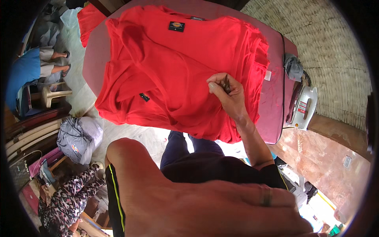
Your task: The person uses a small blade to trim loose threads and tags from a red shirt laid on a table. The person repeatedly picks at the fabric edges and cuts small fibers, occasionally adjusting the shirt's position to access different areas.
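Observation:
Red shirts [185, 51] lie piled and rumpled over a pink padded table [272, 102], a black neck label showing at the far side. My right hand [229, 93] is above the near right part of the red cloth. Its fingers are closed round a small dark pointed tool [226, 83], mostly hidden in the grip. Very close to the camera, my left hand [221, 201] stretches across the lower part of the view, a ring on one finger. Its fingers reach to the right, tips partly hidden, and I see nothing held in them.
A white iron [305, 107] stands at the table's right edge beside a grey cloth bundle [293, 68]. On the left are a grey bundle in plastic [79, 138], a beige stool [55, 94] and two other people, one in patterned trousers [67, 203], one in blue [25, 73].

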Available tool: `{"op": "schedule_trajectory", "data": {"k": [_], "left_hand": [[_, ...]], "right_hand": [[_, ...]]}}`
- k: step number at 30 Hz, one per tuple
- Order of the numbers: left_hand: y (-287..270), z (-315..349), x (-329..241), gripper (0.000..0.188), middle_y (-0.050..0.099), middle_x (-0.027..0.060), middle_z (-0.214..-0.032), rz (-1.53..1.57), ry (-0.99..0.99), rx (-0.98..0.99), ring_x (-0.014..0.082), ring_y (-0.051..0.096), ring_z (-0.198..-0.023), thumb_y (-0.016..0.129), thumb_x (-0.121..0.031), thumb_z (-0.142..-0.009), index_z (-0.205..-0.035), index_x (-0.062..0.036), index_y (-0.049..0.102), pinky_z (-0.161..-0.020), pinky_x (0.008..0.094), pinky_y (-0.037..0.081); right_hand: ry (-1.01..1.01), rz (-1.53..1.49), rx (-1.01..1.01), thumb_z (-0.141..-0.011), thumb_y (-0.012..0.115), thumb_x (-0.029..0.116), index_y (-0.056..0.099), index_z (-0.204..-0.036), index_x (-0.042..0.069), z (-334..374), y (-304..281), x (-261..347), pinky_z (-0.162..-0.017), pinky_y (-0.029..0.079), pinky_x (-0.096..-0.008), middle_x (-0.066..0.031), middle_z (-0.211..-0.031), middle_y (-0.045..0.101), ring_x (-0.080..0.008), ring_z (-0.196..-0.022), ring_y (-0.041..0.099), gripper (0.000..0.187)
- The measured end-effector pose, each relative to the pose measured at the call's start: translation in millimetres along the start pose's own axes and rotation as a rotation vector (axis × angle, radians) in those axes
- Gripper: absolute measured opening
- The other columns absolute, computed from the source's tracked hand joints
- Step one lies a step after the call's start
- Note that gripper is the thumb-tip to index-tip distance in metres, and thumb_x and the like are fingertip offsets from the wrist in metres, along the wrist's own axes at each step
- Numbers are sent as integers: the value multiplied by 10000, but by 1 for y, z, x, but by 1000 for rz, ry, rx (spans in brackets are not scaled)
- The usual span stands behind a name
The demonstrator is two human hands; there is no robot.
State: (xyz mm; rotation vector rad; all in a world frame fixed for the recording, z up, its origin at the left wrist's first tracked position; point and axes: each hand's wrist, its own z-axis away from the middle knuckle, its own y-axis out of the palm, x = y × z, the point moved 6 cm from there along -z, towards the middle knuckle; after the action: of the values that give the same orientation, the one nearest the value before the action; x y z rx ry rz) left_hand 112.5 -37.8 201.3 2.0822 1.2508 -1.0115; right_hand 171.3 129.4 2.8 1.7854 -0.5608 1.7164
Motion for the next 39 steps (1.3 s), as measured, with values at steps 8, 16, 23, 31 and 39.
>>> {"op": "schedule_trajectory", "data": {"k": [8, 16, 23, 31, 39], "left_hand": [[-83, 16, -33, 174, 694, 108, -957, -1099, -84, -515, 266, 650, -897, 623, -191, -908, -899, -24, 675, -771, 304, 504], [-300, 45, 126, 203, 663, 111, -1011, -1184, -423, -340, 254, 670, -810, 684, 35, -801, -1001, 3, 670, -721, 327, 550], [-312, 42, 148, 193, 654, 73, -970, -1350, -209, -108, 265, 658, -843, 727, -59, -791, -980, -37, 703, -713, 357, 550], [-319, 46, 158, 78, 661, 114, -933, -1322, -298, -254, 300, 655, -866, 675, -48, -844, -921, -44, 677, -723, 346, 523], [-337, 49, 158, 53, 624, 94, -816, -1038, -419, -326, 224, 582, -669, 637, -20, -874, -925, -33, 637, -620, 305, 466]], "right_hand": [[116, 39, 102, -936, 629, 56, 649, -992, 17, -34, 2, 38, -711, 467, -217, 15, -817, 614, -60, -759, 566, 71], [-160, 468, 55, -920, 656, 115, 642, -971, 23, -171, 22, 12, -664, 463, -238, 5, -820, 653, -59, -726, 556, 106], [-61, 462, -12, -914, 654, 98, 625, -975, 11, -207, 12, -9, -763, 474, -229, -11, -820, 658, -77, -788, 607, 110], [-141, 291, -31, -911, 673, 171, 533, -1167, -4, -191, 18, -9, -816, 516, -306, -122, -1021, 681, -149, -920, 656, 340], [-257, 774, 36, -982, 566, 127, 510, -1120, 20, -179, 41, 4, -827, 510, -372, -127, -1046, 654, -271, -960, 658, 183]]}}
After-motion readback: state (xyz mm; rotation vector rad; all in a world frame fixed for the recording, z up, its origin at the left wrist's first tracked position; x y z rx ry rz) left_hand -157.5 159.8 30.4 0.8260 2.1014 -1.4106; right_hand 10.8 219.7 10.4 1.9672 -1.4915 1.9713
